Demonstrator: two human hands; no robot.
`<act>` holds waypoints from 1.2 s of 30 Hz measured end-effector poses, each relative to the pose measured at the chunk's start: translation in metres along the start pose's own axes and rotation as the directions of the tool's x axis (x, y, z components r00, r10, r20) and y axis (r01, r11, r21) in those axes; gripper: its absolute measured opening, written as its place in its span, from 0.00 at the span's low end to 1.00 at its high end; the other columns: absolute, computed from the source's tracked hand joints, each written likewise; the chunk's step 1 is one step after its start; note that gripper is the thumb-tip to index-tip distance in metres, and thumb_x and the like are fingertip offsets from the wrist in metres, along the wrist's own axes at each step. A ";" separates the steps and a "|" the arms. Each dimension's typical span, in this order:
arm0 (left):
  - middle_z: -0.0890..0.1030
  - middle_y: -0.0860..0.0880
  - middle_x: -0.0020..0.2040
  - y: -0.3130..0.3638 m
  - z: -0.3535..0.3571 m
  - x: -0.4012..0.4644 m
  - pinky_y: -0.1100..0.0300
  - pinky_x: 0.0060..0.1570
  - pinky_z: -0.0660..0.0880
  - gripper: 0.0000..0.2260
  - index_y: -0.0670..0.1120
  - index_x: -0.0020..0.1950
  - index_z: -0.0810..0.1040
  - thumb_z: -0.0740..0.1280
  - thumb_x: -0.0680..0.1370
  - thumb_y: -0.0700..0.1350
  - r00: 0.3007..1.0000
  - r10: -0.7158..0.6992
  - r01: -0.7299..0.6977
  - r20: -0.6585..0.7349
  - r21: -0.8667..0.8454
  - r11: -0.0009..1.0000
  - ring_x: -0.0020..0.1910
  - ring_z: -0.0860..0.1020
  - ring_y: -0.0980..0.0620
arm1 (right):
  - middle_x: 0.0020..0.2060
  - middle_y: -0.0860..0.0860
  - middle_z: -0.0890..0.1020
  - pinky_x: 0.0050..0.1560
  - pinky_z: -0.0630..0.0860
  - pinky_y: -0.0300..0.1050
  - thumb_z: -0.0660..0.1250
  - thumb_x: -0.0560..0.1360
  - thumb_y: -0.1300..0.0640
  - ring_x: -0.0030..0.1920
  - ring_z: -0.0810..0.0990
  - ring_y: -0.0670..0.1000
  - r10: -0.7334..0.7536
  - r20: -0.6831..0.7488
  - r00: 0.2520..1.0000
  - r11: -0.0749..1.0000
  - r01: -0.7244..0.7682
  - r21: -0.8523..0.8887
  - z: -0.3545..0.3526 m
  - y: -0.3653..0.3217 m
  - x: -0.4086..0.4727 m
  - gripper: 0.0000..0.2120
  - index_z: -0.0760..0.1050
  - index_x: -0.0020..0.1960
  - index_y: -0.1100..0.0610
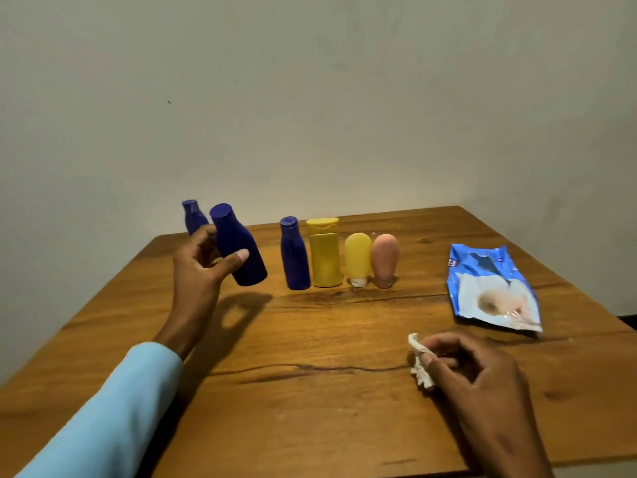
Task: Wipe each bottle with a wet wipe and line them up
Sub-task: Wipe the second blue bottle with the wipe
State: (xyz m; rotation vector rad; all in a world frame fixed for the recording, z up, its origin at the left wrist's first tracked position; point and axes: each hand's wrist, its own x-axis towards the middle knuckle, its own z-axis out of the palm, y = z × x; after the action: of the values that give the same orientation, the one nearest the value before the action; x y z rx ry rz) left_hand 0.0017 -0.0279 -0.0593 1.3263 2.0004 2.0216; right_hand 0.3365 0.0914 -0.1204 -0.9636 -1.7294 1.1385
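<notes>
My left hand [203, 267] grips a dark blue bottle [238, 246], tilted and lifted above the wooden table [310, 339]. Behind my fingers stands another blue bottle [193, 217], partly hidden. To the right a row stands upright: a blue bottle [294, 255], a yellow flip-cap bottle [324, 257], a small yellow tube [358, 258] and a pink tube [385, 258], both on their caps. My right hand [482, 381] rests on the table near the front and pinches a crumpled white wet wipe [420, 362].
A crumpled blue wet-wipe packet [489, 288] lies at the right side of the table. A plain wall rises close behind the bottles. The table's right edge and back corner lie just past the packet.
</notes>
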 end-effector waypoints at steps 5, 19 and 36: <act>0.86 0.48 0.59 -0.019 -0.005 0.018 0.44 0.65 0.80 0.16 0.48 0.66 0.80 0.74 0.79 0.37 0.987 -0.157 0.154 0.027 0.072 0.985 0.59 0.84 0.50 | 0.34 0.42 0.86 0.32 0.73 0.24 0.79 0.71 0.66 0.37 0.83 0.38 0.034 0.026 0.999 0.999 -0.034 -0.020 -0.001 -0.007 0.000 0.12 0.85 0.41 0.49; 0.81 0.44 0.67 -0.034 0.024 0.018 0.32 0.60 0.81 0.19 0.52 0.68 0.81 0.72 0.80 0.35 0.880 -0.431 0.473 0.199 -0.296 0.830 0.68 0.78 0.39 | 0.36 0.46 0.86 0.37 0.72 0.36 0.79 0.71 0.63 0.42 0.83 0.45 0.119 0.074 0.990 0.988 -0.111 -0.110 0.000 -0.015 0.004 0.11 0.85 0.43 0.47; 0.83 0.52 0.66 -0.054 0.016 0.022 0.41 0.74 0.74 0.23 0.55 0.70 0.76 0.73 0.79 0.36 0.922 -0.298 0.305 0.246 0.010 0.952 0.68 0.80 0.52 | 0.35 0.42 0.86 0.42 0.73 0.40 0.79 0.70 0.64 0.41 0.84 0.47 0.142 0.113 0.983 0.979 -0.123 -0.160 0.000 -0.021 0.005 0.11 0.85 0.42 0.48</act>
State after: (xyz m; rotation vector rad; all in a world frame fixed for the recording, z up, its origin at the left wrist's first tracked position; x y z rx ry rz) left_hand -0.0328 0.0069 -0.0941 1.1147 1.9170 1.6580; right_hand 0.3314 0.0897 -0.0990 -1.1372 -1.8968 1.1862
